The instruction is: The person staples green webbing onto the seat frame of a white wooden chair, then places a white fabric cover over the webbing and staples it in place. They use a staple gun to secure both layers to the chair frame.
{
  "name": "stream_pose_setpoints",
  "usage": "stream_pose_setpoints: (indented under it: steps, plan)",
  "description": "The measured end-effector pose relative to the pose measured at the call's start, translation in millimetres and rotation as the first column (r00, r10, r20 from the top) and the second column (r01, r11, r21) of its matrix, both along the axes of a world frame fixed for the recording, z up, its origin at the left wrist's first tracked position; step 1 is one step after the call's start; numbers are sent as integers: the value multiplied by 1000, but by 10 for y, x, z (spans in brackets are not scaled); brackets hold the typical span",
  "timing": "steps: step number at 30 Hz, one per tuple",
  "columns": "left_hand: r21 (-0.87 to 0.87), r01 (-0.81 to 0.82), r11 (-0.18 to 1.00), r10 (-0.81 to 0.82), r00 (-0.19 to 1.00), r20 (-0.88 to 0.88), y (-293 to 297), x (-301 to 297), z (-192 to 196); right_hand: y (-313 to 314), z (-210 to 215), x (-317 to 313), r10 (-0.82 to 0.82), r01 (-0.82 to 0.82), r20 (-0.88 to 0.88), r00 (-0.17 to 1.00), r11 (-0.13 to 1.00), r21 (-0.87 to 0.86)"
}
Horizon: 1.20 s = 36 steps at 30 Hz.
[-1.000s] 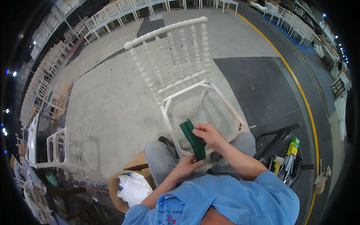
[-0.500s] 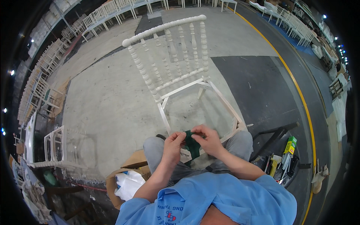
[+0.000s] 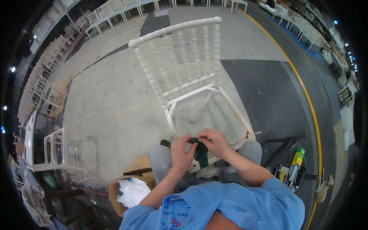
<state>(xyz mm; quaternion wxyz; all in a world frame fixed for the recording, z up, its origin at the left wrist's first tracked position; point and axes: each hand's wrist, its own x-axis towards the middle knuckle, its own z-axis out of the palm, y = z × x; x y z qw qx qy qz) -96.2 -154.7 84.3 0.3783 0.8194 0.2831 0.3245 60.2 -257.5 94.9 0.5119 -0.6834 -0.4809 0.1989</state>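
A limp dark green strip (image 3: 201,156), cloth or abrasive sheet, I cannot tell which, hangs between my hands above my lap. My left hand (image 3: 181,154) pinches its upper left edge between thumb and fingers. Pressed close beside it, my right hand (image 3: 215,142) grips the top of the same strip, which looks folded over there. Just past my hands stands a white chair frame (image 3: 174,27) with turned spindles in its back and an open seat frame. The seat frame's near end lies between my knees, partly hidden by my hands and the strip.
An open cardboard box (image 3: 115,191) with white wrapping sits at my left. To my right are a tool tray (image 3: 299,178), a yellow-green box (image 3: 298,157) and a dark metal stand (image 3: 281,149). Another white chair (image 3: 57,147) lies at the left; rows of chairs line the back.
My fingers have shifted on the green strip, and its top edge, upright and ribbed before, is now bent over between them. The chair appears slightly farther right in the view.
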Motion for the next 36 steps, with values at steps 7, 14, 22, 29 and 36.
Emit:
stream_pose_setpoints:
  steps: [7, 14, 22, 29, 36]
  plan:
    - [36, -18, 999, 17, 1000, 6, 501, 338, -390, 525, -221, 400, 59, -57, 107, 993, 998, -16]
    - [-163, -214, 963, 189, 969, -161, 1386, 795, -1016, 1686, -803, 889, 106, -80, 84, 991, 961, -266]
    - [74, -299, 951, 308, 926, -219, 1827, 1116, -1623, 2756, -1740, 1406, -63, 128, 212, 975, 943, -307]
    - [22, -318, 948, 306, 887, -345, 1892, 1275, -1732, 3010, -2030, 1411, -13, 138, 345, 939, 930, -340]
    - [-12, -372, 928, 319, 812, -488, 1888, 1303, -1625, 3033, -2057, 1337, -16, 170, 351, 936, 895, -413]
